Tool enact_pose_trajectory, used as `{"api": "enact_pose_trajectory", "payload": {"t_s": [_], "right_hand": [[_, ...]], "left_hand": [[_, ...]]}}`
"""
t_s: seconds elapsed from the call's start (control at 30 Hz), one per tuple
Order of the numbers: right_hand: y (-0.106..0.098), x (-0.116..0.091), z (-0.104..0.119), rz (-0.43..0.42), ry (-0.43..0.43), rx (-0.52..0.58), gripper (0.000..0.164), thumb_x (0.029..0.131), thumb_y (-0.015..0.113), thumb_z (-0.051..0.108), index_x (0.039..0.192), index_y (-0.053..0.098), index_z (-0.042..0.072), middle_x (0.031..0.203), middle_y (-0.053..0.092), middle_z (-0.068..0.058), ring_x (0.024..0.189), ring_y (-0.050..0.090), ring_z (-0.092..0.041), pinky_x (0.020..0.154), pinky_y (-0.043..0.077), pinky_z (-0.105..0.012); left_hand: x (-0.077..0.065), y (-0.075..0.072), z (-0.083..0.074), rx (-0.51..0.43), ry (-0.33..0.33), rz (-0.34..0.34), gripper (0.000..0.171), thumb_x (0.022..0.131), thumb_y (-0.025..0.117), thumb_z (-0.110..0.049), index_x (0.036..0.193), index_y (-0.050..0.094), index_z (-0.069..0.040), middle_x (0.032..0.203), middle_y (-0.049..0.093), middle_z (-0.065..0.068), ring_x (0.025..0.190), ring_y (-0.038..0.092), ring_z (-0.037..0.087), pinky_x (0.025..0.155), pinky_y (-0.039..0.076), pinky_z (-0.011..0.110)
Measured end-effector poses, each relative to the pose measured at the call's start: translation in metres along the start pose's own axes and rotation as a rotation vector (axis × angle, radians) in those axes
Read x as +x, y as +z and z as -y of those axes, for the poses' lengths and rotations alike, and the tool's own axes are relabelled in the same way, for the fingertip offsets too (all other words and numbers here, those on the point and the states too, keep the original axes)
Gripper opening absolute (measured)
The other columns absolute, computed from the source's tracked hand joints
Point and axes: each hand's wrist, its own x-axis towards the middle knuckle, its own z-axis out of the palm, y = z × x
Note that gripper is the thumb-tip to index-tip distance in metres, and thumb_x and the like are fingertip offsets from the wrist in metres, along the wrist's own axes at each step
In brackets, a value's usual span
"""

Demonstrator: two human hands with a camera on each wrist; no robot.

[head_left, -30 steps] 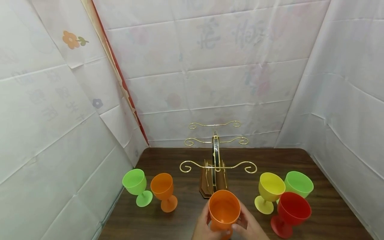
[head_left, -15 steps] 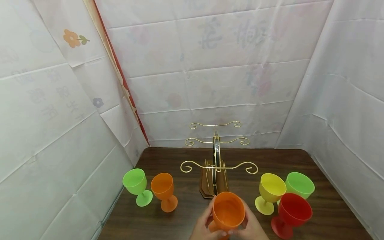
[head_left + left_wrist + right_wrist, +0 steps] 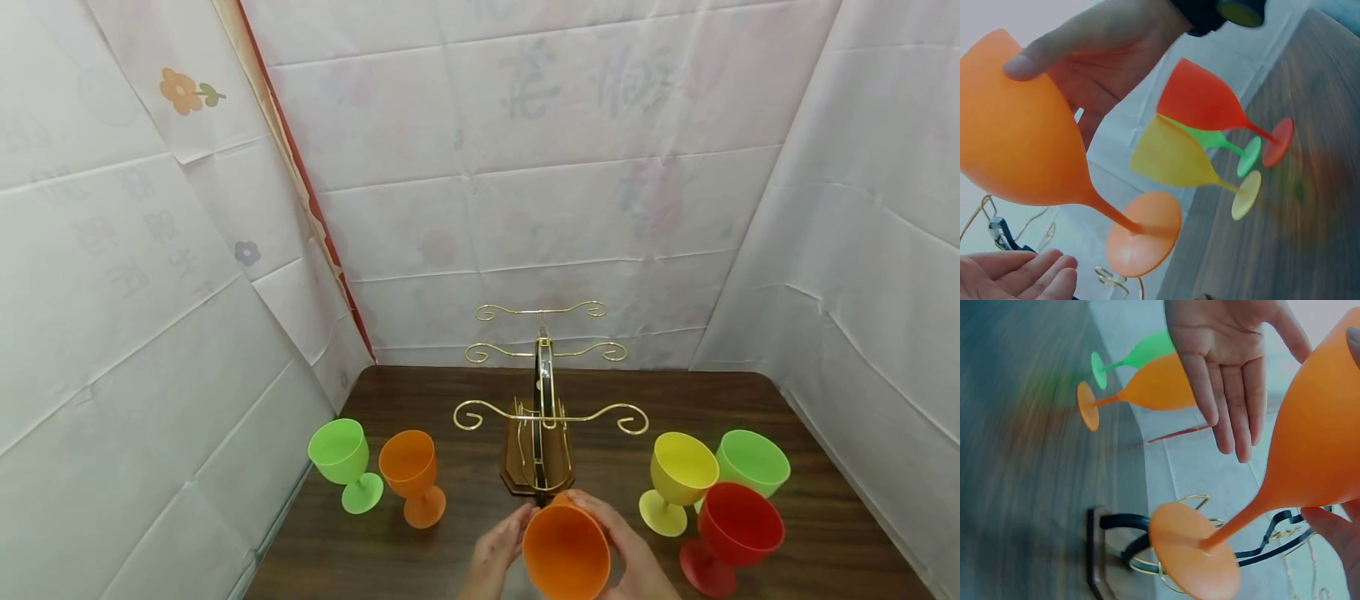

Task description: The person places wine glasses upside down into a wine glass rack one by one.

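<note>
My right hand grips an orange plastic goblet by its bowl, the thumb lying along the near side in the left wrist view. The goblet tips with its mouth toward me. Its stem and round foot point away, toward the stand. Beside the bowl, on its left, my left hand is held with fingers extended and palm turned to the goblet; in the right wrist view that left hand appears apart from it. Just beyond stands a gold wire rack with curled arms and a wooden base.
To the left stand a green goblet and another orange goblet. On the right a yellow goblet, a second green goblet and a red goblet cluster together. White sheeting encloses the dark wooden table.
The orange goblet has gone from nearly upright between both hands to tilted, mouth toward me. My left hand has come off it, while my right hand keeps hold of the bowl.
</note>
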Motion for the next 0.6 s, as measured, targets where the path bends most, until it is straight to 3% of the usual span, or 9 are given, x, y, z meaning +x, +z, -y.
{"api": "enact_pose_trajectory", "payload": {"t_s": [0.1, 0.23, 0.37, 0.5, 0.6], "right_hand": [[-0.003, 0.004, -0.005, 0.050, -0.267, -0.054, 0.085, 0.070, 0.084, 0.018, 0.134, 0.037, -0.012, 0.143, 0.039, -0.020, 0.136, 0.034, -0.015, 0.107, 0.029, -0.020], [-0.006, 0.016, -0.004, 0.088, -0.541, -0.214, 0.071, 0.086, 0.068, 0.037, 0.128, 0.042, -0.015, 0.142, 0.038, -0.024, 0.138, 0.030, -0.026, 0.113, 0.021, -0.025], [-0.005, 0.020, 0.008, 0.089, -0.638, -0.393, 0.061, 0.089, 0.063, 0.039, 0.124, 0.051, -0.009, 0.135, 0.046, -0.025, 0.133, 0.035, -0.034, 0.114, 0.022, -0.029], [-0.003, 0.018, 0.017, 0.137, -0.702, -0.552, 0.056, 0.086, 0.069, 0.035, 0.123, 0.055, -0.004, 0.128, 0.054, -0.023, 0.124, 0.044, -0.038, 0.115, 0.022, -0.039], [-0.004, 0.017, 0.018, 0.200, -0.757, -0.632, 0.057, 0.085, 0.069, 0.037, 0.125, 0.055, 0.000, 0.129, 0.054, -0.021, 0.122, 0.046, -0.039, 0.115, 0.019, -0.045]], "left_hand": [[-0.002, 0.000, -0.001, -0.054, -0.077, -0.003, 0.063, 0.103, 0.029, -0.040, 0.136, 0.039, 0.013, 0.137, 0.045, 0.026, 0.126, 0.046, 0.037, 0.101, 0.042, 0.043], [-0.004, -0.001, -0.004, -0.117, -0.078, 0.062, 0.065, 0.103, 0.027, -0.042, 0.135, 0.039, 0.013, 0.136, 0.046, 0.027, 0.124, 0.048, 0.034, 0.100, 0.043, 0.042], [-0.007, -0.005, -0.006, -0.224, -0.112, 0.169, 0.065, 0.102, 0.030, -0.044, 0.134, 0.044, 0.010, 0.128, 0.056, 0.022, 0.113, 0.058, 0.025, 0.094, 0.049, 0.037], [-0.009, -0.011, -0.008, -0.374, -0.215, 0.309, 0.055, 0.100, 0.035, -0.048, 0.118, 0.060, -0.002, 0.110, 0.066, 0.006, 0.098, 0.063, 0.013, 0.085, 0.053, 0.030], [-0.010, -0.015, -0.009, -0.443, -0.286, 0.413, 0.049, 0.099, 0.037, -0.050, 0.116, 0.060, -0.009, 0.107, 0.066, -0.001, 0.098, 0.063, 0.010, 0.086, 0.052, 0.029]]}}
